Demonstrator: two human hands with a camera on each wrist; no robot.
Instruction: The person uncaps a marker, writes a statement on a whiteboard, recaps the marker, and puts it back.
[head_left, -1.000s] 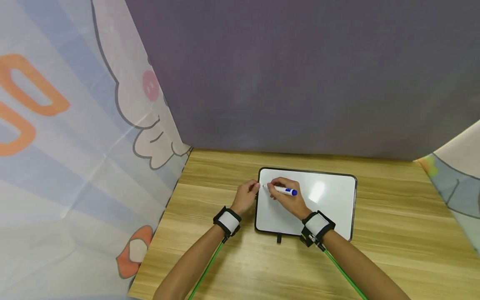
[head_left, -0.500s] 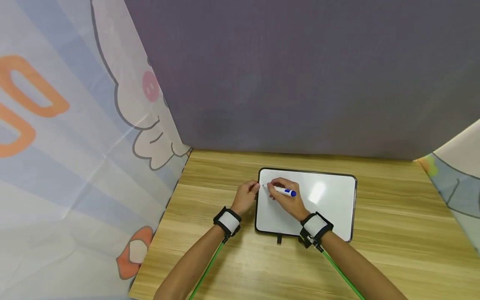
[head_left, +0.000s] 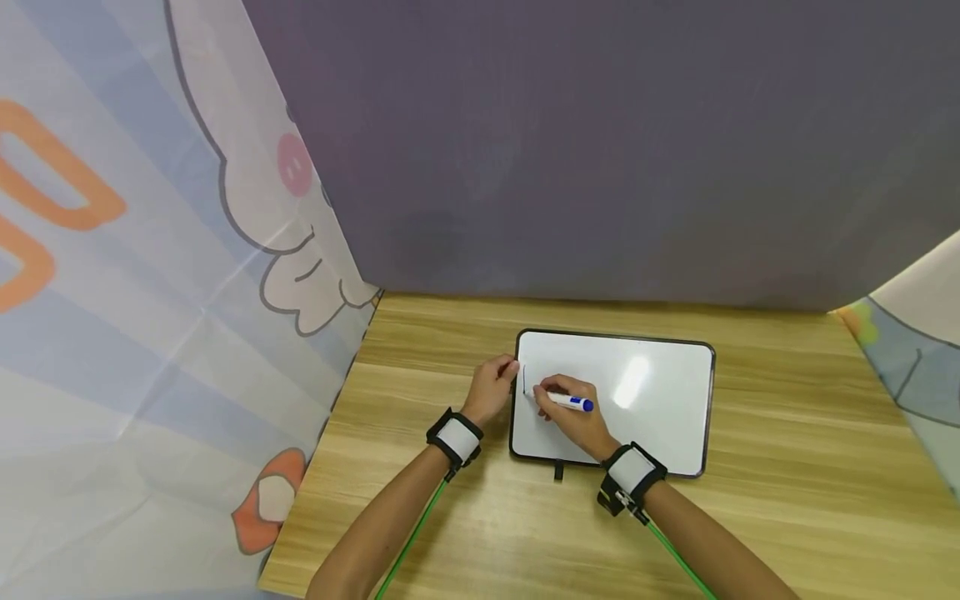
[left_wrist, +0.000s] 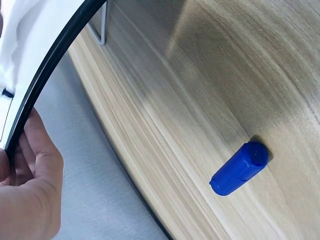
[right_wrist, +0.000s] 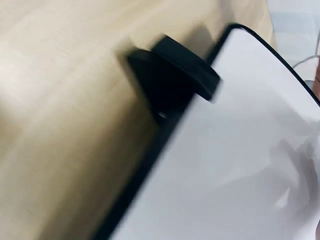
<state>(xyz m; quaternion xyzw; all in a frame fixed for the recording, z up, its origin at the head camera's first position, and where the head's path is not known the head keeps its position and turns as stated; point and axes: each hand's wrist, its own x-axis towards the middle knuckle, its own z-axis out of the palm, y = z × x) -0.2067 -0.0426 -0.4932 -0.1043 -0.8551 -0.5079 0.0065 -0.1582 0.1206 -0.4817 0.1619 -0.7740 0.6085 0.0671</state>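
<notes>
A white board (head_left: 660,417) with a black rim is propped above the wooden table. My left hand (head_left: 489,390) pinches its left edge; in the left wrist view the fingers (left_wrist: 42,150) curl behind the black rim (left_wrist: 47,65). Over the board's left part, my right hand (head_left: 581,421) grips a white marker (head_left: 564,400) with a blue end. The marker's tip meets the board at the lower end of a short, dark upright line (head_left: 524,377). The right wrist view shows mostly the board and its near edge, not the marker.
In the left wrist view a blue cap (left_wrist: 240,168) lies on the table (left_wrist: 200,100), with a thin metal leg (left_wrist: 103,25) under the board. A black holder (right_wrist: 175,75) sits on the board's near edge. A grey partition (head_left: 600,167) stands behind the table.
My right hand has drawn the marker down toward me, and a dark line now shows above its tip. The left hand keeps its hold on the board's edge.
</notes>
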